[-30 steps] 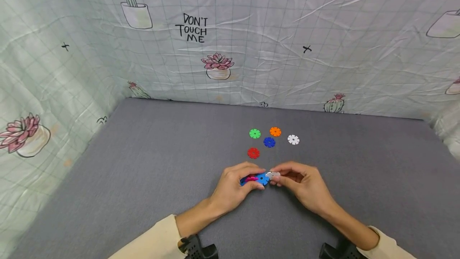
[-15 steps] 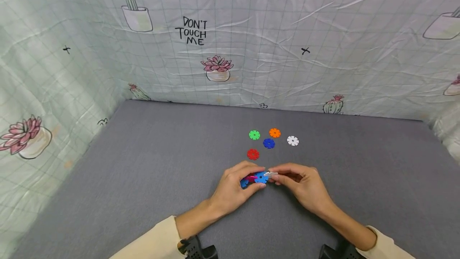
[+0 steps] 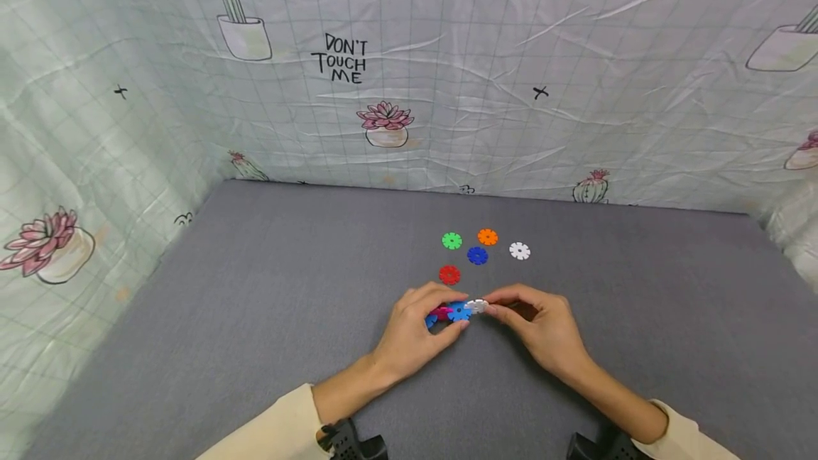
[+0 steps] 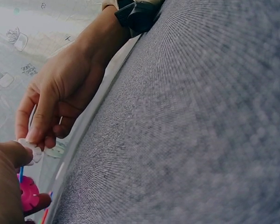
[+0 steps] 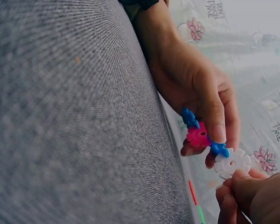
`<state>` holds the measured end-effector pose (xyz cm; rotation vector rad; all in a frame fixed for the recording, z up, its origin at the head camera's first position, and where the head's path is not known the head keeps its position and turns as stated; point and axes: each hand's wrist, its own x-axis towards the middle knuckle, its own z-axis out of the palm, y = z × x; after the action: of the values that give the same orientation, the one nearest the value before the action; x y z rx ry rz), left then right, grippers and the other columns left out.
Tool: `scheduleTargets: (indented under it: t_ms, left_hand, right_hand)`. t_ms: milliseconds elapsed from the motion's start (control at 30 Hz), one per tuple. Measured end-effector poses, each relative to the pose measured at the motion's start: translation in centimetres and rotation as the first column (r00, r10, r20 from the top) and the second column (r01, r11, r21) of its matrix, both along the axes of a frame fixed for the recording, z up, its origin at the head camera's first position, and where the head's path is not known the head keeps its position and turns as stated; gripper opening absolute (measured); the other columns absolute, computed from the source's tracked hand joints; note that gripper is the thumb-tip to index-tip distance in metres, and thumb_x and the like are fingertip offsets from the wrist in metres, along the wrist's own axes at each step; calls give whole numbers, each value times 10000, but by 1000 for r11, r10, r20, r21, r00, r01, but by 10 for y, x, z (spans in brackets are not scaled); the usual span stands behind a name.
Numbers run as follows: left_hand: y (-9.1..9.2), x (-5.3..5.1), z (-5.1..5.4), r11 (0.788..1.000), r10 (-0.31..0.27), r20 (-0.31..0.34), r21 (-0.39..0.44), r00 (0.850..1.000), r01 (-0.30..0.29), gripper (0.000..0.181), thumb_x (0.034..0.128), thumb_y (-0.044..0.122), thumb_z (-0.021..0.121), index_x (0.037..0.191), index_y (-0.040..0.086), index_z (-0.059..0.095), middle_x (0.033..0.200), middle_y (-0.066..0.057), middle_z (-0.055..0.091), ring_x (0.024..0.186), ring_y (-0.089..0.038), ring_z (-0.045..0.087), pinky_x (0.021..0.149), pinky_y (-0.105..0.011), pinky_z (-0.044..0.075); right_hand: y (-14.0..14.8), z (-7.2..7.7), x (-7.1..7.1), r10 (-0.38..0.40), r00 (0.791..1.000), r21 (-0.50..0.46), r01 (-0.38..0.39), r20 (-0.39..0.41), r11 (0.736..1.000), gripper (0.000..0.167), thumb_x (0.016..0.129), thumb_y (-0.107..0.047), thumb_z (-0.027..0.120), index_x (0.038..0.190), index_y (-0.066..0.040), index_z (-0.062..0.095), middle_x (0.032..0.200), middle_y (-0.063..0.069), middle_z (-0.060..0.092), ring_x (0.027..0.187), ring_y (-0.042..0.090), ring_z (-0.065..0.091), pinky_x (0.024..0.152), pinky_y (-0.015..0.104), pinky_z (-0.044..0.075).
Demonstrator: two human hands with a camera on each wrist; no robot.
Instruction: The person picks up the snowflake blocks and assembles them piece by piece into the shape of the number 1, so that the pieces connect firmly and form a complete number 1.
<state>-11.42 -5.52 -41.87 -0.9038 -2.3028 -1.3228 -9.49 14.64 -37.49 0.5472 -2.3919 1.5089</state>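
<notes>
Here, the hands (image 3: 407,331) (image 3: 546,326) hold a white disc (image 5: 237,162) against a pink-and-blue chain (image 5: 196,136).

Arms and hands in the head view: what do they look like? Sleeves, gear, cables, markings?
Left hand and right hand: bare, no gloves or rings visible. Left sleeve and right sleeve: plain cream, ending short of the hands. Each wrist carries black gear, left device and right device, both with small holes. No cables or legible markings visible.
</notes>
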Motion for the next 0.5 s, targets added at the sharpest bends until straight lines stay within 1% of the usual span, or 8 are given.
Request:
scheduleTargets:
  t_ms: [167, 333, 433, 500]
  left_hand:
    - [0, 1, -1, 1000, -21, -7, -10, 1000, 21, 307, 801, 177, 790, 1087, 118, 696, 1049, 50, 665, 956, -64, 588, 755, -234, 409]
    - [1, 1, -3, 999, -41, -41, 12, 998, 42, 300, 801, 165, 793, 1079, 111, 695, 1041, 44, 661, 946, -60, 594, 757, -239, 413]
    - [0, 0, -3, 999, -47, -59, 21, 997, 48, 294, 804, 158, 789, 1079, 114, 693, 1043, 42, 649, 936, -66, 593, 748, -236, 417]
    - [0, 0, -3, 998, -49, -60, 24, 997, 51, 290, 808, 154, 785, 1080, 117, 692, 1048, 41, 643, 929, -67, 589, 740, -229, 421]
  right_hand:
    - [0, 0, 3, -2, 1000, 21, 2, 10, 1000, 164, 761, 72, 753, 872, -47, 729, 792, 17, 704, 648, 164, 637, 581, 234, 513]
    - [-1, 0, 4, 10, 999, 29, -11, 44, 1000, 153, 764, 56, 756, 870, -53, 735, 793, 2, 707, 655, 161, 644, 579, 248, 516]
    - [0, -3, 2, 11, 999, 28, -12, 49, 1000, 151, 767, 48, 757, 871, -61, 738, 796, -5, 708, 659, 154, 645, 576, 253, 515]
    - [2, -9, 0, 13, 998, 26, -15, 56, 1000, 158, 770, 35, 759, 879, -77, 741, 804, -15, 709, 666, 148, 648, 580, 254, 517]
